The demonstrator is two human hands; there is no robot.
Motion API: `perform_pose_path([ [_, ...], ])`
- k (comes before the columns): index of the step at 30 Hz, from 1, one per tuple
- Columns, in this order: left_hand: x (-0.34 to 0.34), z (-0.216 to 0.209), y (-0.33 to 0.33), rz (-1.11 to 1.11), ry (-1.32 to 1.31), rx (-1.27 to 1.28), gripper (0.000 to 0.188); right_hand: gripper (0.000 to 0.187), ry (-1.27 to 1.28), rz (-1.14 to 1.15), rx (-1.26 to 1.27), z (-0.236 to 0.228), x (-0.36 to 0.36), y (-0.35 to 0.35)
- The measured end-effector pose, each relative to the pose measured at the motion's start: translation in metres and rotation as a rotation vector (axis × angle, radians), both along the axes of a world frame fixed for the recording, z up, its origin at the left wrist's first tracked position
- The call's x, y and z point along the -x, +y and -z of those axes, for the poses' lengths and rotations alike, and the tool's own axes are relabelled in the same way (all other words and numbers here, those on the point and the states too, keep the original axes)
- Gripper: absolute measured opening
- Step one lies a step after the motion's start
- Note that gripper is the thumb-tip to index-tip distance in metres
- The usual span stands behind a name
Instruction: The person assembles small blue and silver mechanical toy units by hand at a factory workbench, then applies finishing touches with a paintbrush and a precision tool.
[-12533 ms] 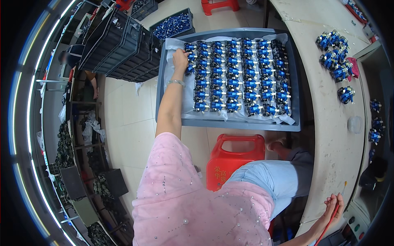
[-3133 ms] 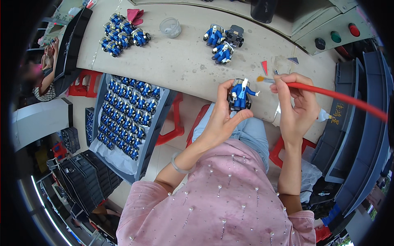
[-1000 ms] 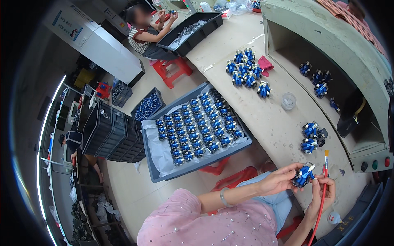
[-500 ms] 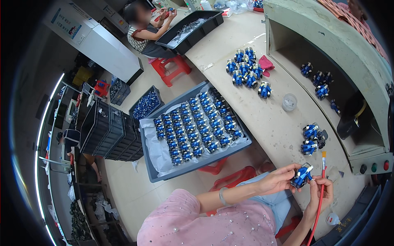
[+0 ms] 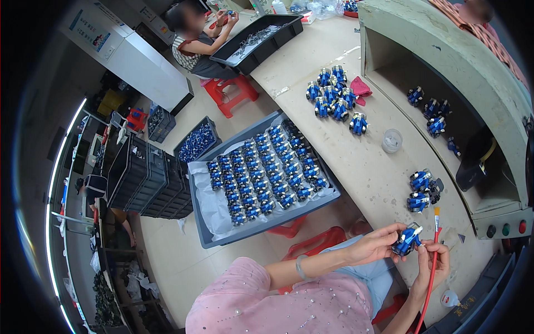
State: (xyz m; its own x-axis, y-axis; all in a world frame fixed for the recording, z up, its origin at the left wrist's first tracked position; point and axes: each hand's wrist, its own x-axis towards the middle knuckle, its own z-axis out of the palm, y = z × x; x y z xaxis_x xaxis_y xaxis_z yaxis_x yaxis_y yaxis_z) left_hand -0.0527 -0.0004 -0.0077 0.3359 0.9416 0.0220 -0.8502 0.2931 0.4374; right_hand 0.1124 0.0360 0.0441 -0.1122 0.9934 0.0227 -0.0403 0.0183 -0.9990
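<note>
A small blue toy vehicle (image 5: 410,238) with black wheels and cream parts is held in my left hand (image 5: 384,240), its fingers closed round the side. My right hand (image 5: 436,257) grips a paintbrush (image 5: 434,250) with a red handle and yellowish bristles, which point up and away from me. The thumb and fingertips of that hand also meet the toy's right side, partly hiding what they touch there. Just beyond my hands, a small cluster of similar blue toys (image 5: 420,192) stands on the worktable (image 5: 384,172).
A grey tray (image 5: 208,236) to the left carries rows of blue toys. More toys (image 5: 332,92), a pink cloth (image 5: 361,89) and a clear cup (image 5: 391,140) sit farther along the table. On the right is a cabinet-like booth (image 5: 445,61) with toys inside. A small bottle (image 5: 449,298) lies near my right wrist.
My hands, with the toy and paintbrush, have shifted very slightly left in the picture. At the upper right, more of another person's head shows behind the booth.
</note>
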Motion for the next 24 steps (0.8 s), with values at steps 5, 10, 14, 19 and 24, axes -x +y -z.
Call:
perform_pose_path([
  [5,-0.0008,0.0029,-0.0038,0.007,-0.008,-0.002,0.045,0.016,0.009,0.004,0.000,-0.0034,0.0012,-0.0030],
  [10,-0.0012,0.0006,-0.0025,0.002,-0.017,-0.016,0.044,0.016,0.007,0.001,0.009,-0.0032,-0.0015,-0.0017],
  [14,-0.0010,-0.0007,0.0006,0.021,0.004,-0.009,0.044,0.016,0.004,0.011,0.004,-0.0012,-0.0025,-0.0024],
  [19,-0.0001,0.0041,0.0022,0.025,0.003,-0.022,0.045,0.016,0.021,0.014,0.001,0.0003,-0.0005,-0.0021],
  [24,-0.0042,0.0008,-0.0022,0.001,-0.015,-0.007,0.047,0.016,0.003,0.009,0.001,0.0003,-0.0039,-0.0046],
])
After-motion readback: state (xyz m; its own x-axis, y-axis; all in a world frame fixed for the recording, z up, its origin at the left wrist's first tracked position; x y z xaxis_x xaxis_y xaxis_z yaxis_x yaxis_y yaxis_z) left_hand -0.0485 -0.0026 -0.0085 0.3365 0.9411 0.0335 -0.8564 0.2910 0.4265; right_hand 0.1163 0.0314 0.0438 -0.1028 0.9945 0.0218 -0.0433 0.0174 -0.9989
